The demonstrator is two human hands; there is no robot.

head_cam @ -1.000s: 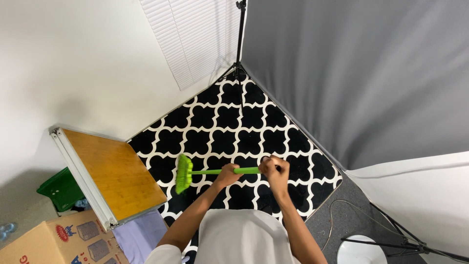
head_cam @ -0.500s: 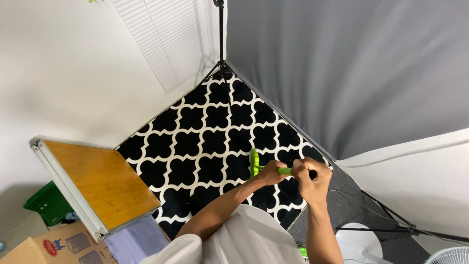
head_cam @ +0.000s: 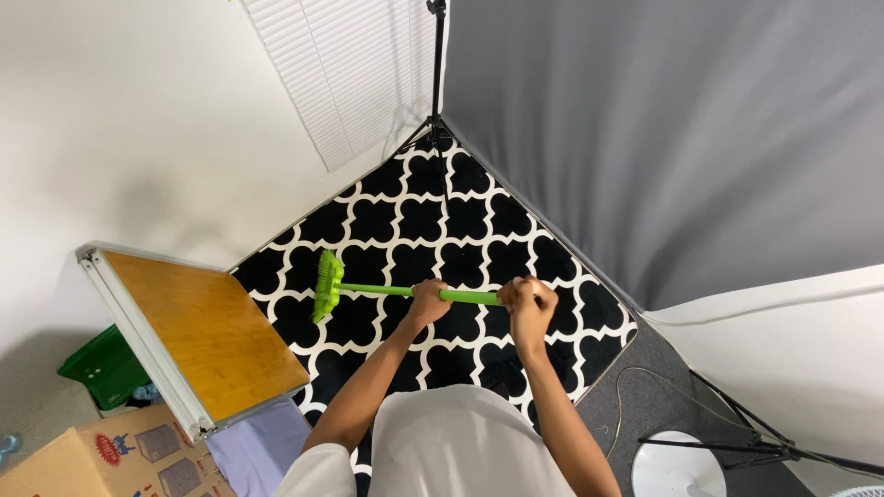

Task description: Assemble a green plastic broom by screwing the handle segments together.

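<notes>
— Held how?
— Clenched in both: left hand (head_cam: pixel 429 299) mid-handle, right hand (head_cam: pixel 527 302) at the end.
— Looks like?
— Bright green broom (head_cam: pixel 329 284), bristle head far left of the grip, down on the black-and-white patterned rug (head_cam: pixel 433 221), near the wooden tabletop (head_cam: pixel 207 331).

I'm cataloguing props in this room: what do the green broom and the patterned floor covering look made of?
The broom looks like moulded plastic: handle and bristles share one bright, uniform lime green with a smooth finish. The rug seems a flat, low-pile textile: matte black-and-white pattern, with an edge lying on grey floor. The exact fibre cannot be told.
</notes>
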